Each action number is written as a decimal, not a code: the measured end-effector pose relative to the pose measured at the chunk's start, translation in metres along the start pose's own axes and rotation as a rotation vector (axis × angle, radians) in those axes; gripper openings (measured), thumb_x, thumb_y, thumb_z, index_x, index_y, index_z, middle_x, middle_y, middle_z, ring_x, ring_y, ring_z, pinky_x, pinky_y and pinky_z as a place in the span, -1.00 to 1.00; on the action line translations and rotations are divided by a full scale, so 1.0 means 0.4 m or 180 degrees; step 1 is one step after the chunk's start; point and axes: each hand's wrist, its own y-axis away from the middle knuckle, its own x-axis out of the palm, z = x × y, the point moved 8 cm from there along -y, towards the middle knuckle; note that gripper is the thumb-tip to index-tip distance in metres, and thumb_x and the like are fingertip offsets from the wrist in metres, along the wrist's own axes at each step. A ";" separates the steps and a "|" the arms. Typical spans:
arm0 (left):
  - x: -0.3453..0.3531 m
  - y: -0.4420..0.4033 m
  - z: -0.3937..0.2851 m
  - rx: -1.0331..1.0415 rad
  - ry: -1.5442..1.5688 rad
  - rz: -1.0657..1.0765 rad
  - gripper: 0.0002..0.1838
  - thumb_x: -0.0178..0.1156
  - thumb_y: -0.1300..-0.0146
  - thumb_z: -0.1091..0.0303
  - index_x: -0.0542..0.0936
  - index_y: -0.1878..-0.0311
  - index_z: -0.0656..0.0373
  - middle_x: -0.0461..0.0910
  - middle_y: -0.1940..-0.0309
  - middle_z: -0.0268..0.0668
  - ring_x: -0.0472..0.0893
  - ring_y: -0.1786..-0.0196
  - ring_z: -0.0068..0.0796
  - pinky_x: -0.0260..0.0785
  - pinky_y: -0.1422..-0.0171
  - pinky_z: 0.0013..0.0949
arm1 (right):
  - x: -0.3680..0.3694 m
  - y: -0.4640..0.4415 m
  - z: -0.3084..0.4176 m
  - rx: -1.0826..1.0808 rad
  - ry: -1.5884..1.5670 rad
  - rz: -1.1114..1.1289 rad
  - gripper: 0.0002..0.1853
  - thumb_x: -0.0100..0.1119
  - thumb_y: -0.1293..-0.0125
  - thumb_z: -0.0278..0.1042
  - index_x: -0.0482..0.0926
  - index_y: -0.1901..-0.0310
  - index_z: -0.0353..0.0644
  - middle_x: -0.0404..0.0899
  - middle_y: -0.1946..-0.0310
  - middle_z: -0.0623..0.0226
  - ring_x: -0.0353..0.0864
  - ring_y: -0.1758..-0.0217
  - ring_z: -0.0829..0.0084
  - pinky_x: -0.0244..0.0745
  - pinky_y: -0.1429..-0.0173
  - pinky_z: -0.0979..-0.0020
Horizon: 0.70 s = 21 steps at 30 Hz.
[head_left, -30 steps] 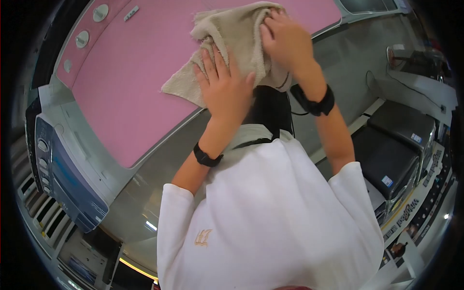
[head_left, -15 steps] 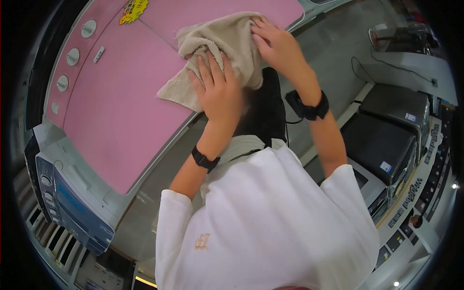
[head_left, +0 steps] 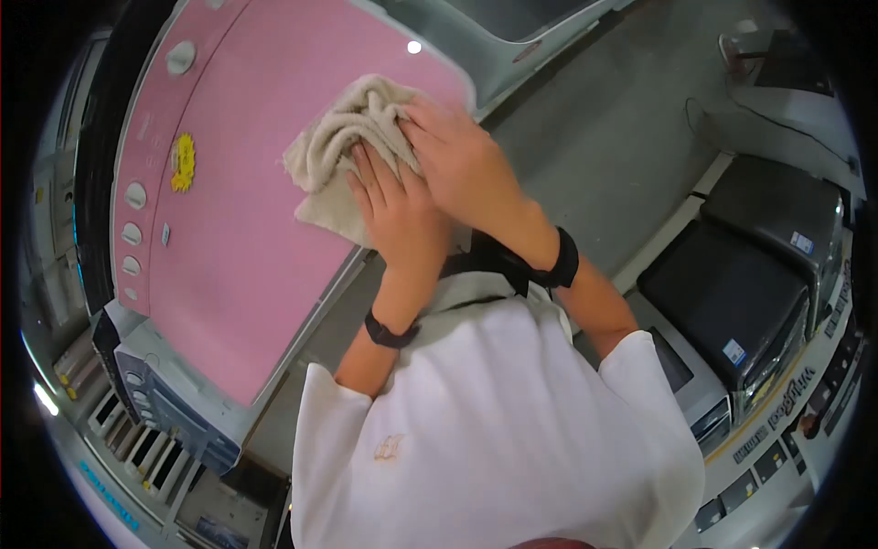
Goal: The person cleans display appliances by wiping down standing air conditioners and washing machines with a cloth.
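A beige terry towel (head_left: 343, 156) lies bunched in folds on the pink top (head_left: 247, 229) of an appliance, near its front edge. Over the towel's near side rests my left hand (head_left: 402, 215), fingers stretched out and their tips tucked against a fold. My right hand (head_left: 466, 165) is bent over the towel's right side, fingers and thumb closed on its gathered edge. The two hands almost touch. Part of the towel beneath them is hidden.
Knobs (head_left: 135, 196) and a yellow sticker (head_left: 184, 163) are along the pink top's left side. Another washer (head_left: 178, 384) stands at lower left. Grey floor (head_left: 585, 137) stretches to the right, with dark boxy appliances (head_left: 732, 293) beyond on a low platform.
My right hand has come in toward my left, and the towel is more bunched together. My view has shifted, with more of the pink top's far end showing.
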 end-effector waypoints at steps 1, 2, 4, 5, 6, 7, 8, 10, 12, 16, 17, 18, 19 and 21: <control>0.007 -0.042 -0.024 -0.0012 0.0103 -0.0035 -0.32 0.22 -0.30 0.28 0.42 -0.44 0.45 0.36 -0.44 0.35 0.29 -0.59 0.23 0.09 -0.65 0.17 | -0.032 -0.023 -0.040 -0.0118 -0.0006 -0.0078 -0.62 0.17 -0.25 -0.48 0.64 -0.09 -0.41 0.61 -0.25 0.04 0.54 -0.40 0.02 0.37 -0.50 -0.10; 0.015 -0.095 -0.051 0.0005 0.0217 -0.0108 -0.28 0.25 -0.29 0.26 0.40 -0.45 0.46 0.36 -0.44 0.36 0.28 -0.59 0.25 0.09 -0.65 0.17 | -0.065 -0.045 -0.083 -0.0137 0.0016 -0.0125 -0.63 0.17 -0.26 -0.49 0.64 -0.09 -0.41 0.61 -0.26 0.05 0.55 -0.40 0.01 0.37 -0.50 -0.10; 0.026 -0.166 -0.084 -0.0039 0.0350 -0.0138 -0.24 0.27 -0.29 0.23 0.35 -0.48 0.49 0.34 -0.44 0.40 0.26 -0.60 0.28 0.06 -0.66 0.18 | -0.122 -0.071 -0.135 -0.0089 0.0064 -0.0202 -0.64 0.18 -0.26 -0.49 0.65 -0.09 -0.39 0.61 -0.27 0.05 0.55 -0.40 0.01 0.37 -0.50 -0.11; 0.034 -0.212 -0.115 -0.0072 0.0437 -0.0169 -0.21 0.28 -0.29 0.21 0.33 -0.49 0.50 0.33 -0.44 0.42 0.24 -0.60 0.30 0.05 -0.66 0.18 | -0.171 -0.095 -0.170 -0.0108 0.0136 -0.0332 -0.64 0.18 -0.27 -0.49 0.65 -0.09 -0.38 0.60 -0.28 0.06 0.55 -0.40 0.01 0.37 -0.50 -0.11; 0.040 -0.259 -0.145 -0.0079 0.0596 -0.0165 -0.21 0.27 -0.31 0.20 0.32 -0.49 0.52 0.31 -0.44 0.42 0.23 -0.60 0.31 0.04 -0.66 0.18 | -0.223 -0.124 -0.203 -0.0134 0.0208 -0.0435 -0.64 0.19 -0.27 -0.49 0.65 -0.09 -0.38 0.60 -0.28 0.06 0.55 -0.40 0.01 0.36 -0.50 -0.11; 0.044 -0.304 -0.174 -0.0104 0.0759 -0.0145 -0.20 0.26 -0.33 0.19 0.30 -0.49 0.53 0.30 -0.45 0.43 0.21 -0.60 0.32 0.03 -0.67 0.18 | -0.274 -0.145 -0.230 -0.0157 0.0274 -0.0515 -0.64 0.19 -0.27 -0.50 0.65 -0.09 -0.37 0.60 -0.29 0.06 0.54 -0.40 0.01 0.36 -0.50 -0.10; 0.051 -0.343 -0.203 -0.0151 0.0926 -0.0133 -0.20 0.25 -0.34 0.18 0.29 -0.50 0.55 0.28 -0.45 0.43 0.20 -0.61 0.33 0.02 -0.67 0.18 | -0.328 -0.165 -0.259 -0.0040 0.0336 -0.0676 -0.64 0.20 -0.27 -0.50 0.65 -0.09 -0.37 0.60 -0.29 0.06 0.54 -0.40 0.00 0.36 -0.49 -0.10; 0.085 -0.407 -0.255 -0.0250 0.1381 -0.0054 -0.18 0.25 -0.36 0.13 0.27 -0.51 0.53 0.26 -0.47 0.43 0.17 -0.61 0.34 -0.01 -0.68 0.17 | -0.423 -0.208 -0.314 0.0129 0.0443 -0.0988 -0.64 0.20 -0.27 -0.50 0.65 -0.10 -0.37 0.59 -0.29 0.06 0.54 -0.40 -0.02 0.36 -0.48 -0.10; 0.122 -0.451 -0.303 -0.0170 0.1359 0.0089 -0.16 0.25 -0.37 0.09 0.27 -0.52 0.51 0.25 -0.48 0.42 0.16 -0.62 0.34 -0.02 -0.68 0.17 | -0.473 -0.232 -0.365 0.0082 0.0660 -0.1198 -0.64 0.20 -0.27 -0.50 0.64 -0.10 -0.38 0.59 -0.29 0.05 0.53 -0.40 -0.03 0.36 -0.47 -0.11; 0.182 -0.486 -0.396 0.0113 0.0695 0.0224 -0.18 0.22 -0.41 0.04 0.28 -0.53 0.47 0.26 -0.48 0.41 0.16 -0.62 0.35 0.00 -0.67 0.18 | -0.401 -0.218 -0.563 0.0338 0.1081 -0.0711 -0.63 0.20 -0.27 -0.49 0.64 -0.11 -0.40 0.59 -0.28 0.05 0.51 -0.40 -0.02 0.34 -0.48 -0.12; 0.185 -0.483 -0.414 0.0131 0.0620 0.0192 -0.19 0.20 -0.44 0.03 0.28 -0.53 0.46 0.26 -0.48 0.42 0.16 -0.61 0.36 0.01 -0.66 0.19 | -0.393 -0.204 -0.581 0.0302 0.1153 -0.0638 -0.62 0.20 -0.27 -0.48 0.64 -0.11 -0.40 0.59 -0.28 0.05 0.51 -0.40 -0.01 0.33 -0.48 -0.14; 0.187 -0.489 -0.427 0.0149 0.0613 0.0154 -0.19 0.21 -0.44 0.02 0.29 -0.53 0.46 0.27 -0.48 0.41 0.16 -0.61 0.35 0.01 -0.66 0.19 | -0.388 -0.195 -0.598 0.0258 0.1231 -0.0561 -0.61 0.21 -0.27 -0.46 0.64 -0.12 -0.40 0.59 -0.27 0.05 0.51 -0.41 0.00 0.32 -0.49 -0.15; 0.190 -0.495 -0.436 0.0145 0.0610 0.0119 -0.19 0.21 -0.43 0.01 0.30 -0.52 0.45 0.27 -0.47 0.39 0.17 -0.61 0.35 0.01 -0.66 0.19 | -0.386 -0.190 -0.616 0.0202 0.1304 -0.0465 -0.61 0.21 -0.27 -0.44 0.64 -0.12 -0.41 0.59 -0.27 0.06 0.50 -0.41 0.01 0.30 -0.49 -0.17; 0.198 -0.521 -0.468 0.0137 0.0616 0.0064 -0.19 0.22 -0.43 -0.01 0.31 -0.52 0.44 0.28 -0.48 0.37 0.17 -0.61 0.34 0.01 -0.66 0.20 | -0.413 -0.204 -0.645 0.0194 0.1430 -0.0357 -0.59 0.21 -0.28 -0.40 0.64 -0.14 -0.36 0.59 -0.29 0.09 0.50 -0.42 0.02 0.26 -0.51 -0.24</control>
